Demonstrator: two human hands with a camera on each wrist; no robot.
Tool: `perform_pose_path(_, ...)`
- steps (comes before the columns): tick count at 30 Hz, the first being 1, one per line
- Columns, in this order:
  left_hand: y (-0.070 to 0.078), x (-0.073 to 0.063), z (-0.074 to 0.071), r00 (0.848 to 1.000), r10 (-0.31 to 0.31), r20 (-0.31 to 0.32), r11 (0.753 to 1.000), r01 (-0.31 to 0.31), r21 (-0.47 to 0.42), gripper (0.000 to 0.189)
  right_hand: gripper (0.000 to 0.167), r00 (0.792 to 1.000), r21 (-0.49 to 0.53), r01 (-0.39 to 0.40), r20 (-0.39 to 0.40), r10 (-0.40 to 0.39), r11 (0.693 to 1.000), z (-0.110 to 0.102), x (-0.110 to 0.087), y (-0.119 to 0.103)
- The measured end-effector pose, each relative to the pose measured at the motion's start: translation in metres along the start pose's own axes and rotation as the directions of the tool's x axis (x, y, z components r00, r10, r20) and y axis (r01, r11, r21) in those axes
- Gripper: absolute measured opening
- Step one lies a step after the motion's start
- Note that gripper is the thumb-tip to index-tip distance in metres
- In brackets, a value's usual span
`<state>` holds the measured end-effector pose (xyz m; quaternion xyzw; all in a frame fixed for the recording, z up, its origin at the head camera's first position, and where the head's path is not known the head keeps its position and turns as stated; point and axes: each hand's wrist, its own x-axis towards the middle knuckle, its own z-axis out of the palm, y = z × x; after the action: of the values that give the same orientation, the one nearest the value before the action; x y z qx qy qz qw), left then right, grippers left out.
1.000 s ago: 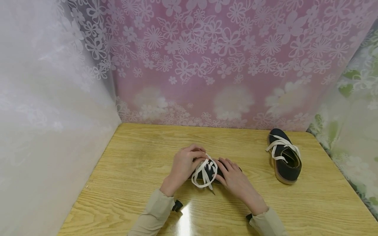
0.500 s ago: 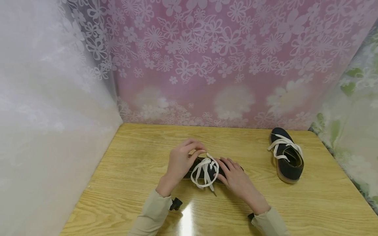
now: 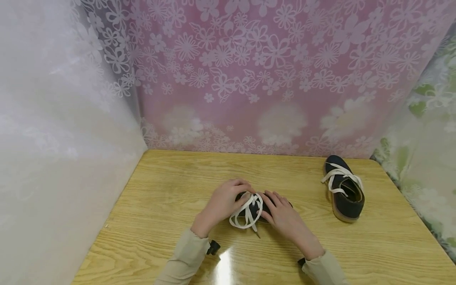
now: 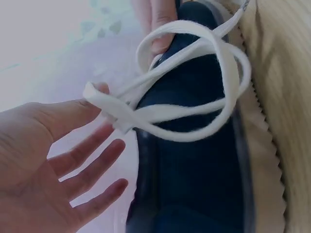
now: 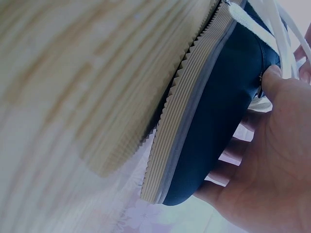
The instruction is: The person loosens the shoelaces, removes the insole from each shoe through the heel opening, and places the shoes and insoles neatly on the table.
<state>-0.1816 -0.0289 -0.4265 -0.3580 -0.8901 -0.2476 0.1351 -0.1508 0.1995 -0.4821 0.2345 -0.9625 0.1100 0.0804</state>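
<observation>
A dark blue shoe (image 4: 189, 174) with a pale ridged sole (image 5: 177, 136) sits on the table between both hands, toe to the right. My left hand (image 3: 222, 200) pinches its white shoelace (image 4: 228, 82) between thumb and index finger, close over the tongue. The other left fingers spread apart in the left wrist view. The lace curves in a large loop across the near side of the shoe. My right hand (image 3: 285, 219) grips the toe part, thumb (image 5: 272, 80) by the lacing edge and fingers over the far side. Its fingertips are partly hidden behind the shoe.
A second dark shoe (image 3: 347, 208) with loose white laces stands at the back right of the wooden table (image 3: 171, 174). A pink floral curtain (image 3: 228, 87) hangs behind, and pale sheets (image 3: 64, 138) flank the sides.
My left hand lifted slightly with the lace end half a second ago, then came down and right to the lacing. My right hand stays on the shoe.
</observation>
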Motion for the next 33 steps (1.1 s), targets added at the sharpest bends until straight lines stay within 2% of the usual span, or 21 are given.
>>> perform_pose_path(3,0.002,0.0,0.004,0.999,-0.002,0.032,1.0,0.001,0.031,0.017,0.06,1.0,-0.011,0.0,0.003,0.0,1.0,0.0,0.0,-0.001)
perform_pose_path(5,0.003,0.0,0.008,0.999,-0.023,0.026,0.998,0.022,0.054,0.016,0.06,1.0,-0.011,-0.001,0.006,0.001,1.0,0.001,0.0,0.0)
perform_pose_path(9,0.003,0.001,0.014,0.996,-0.079,-0.049,0.995,0.082,0.06,0.012,0.06,1.0,-0.003,0.0,0.004,0.0,1.0,0.002,0.001,0.001)
perform_pose_path(12,0.001,0.001,0.016,0.988,-0.093,-0.12,0.994,0.099,0.038,0.01,0.059,1.0,0.0,0.001,0.003,-0.001,1.0,0.003,0.001,0.002)
perform_pose_path(19,0.001,0.001,0.014,0.973,-0.086,-0.213,0.996,0.091,0.013,0.009,0.059,1.0,0.01,-0.004,0.008,0.004,1.0,0.001,0.0,0.001)
perform_pose_path(25,0.004,0.002,0.005,0.939,-0.042,-0.34,0.999,0.033,-0.032,0.01,0.059,1.0,0.006,0.001,0.0,-0.001,1.0,0.001,0.001,0.001)
perform_pose_path(30,0.006,0.002,0.004,0.929,-0.001,-0.37,1.0,-0.005,-0.016,0.01,0.059,1.0,0.014,-0.01,0.012,0.01,1.0,0.0,0.001,0.0)
perform_pose_path(33,0.007,0.003,0.003,0.917,-0.008,-0.399,0.999,-0.008,-0.037,0.013,0.059,1.0,0.014,-0.014,0.016,0.013,1.0,0.0,0.002,0.0)
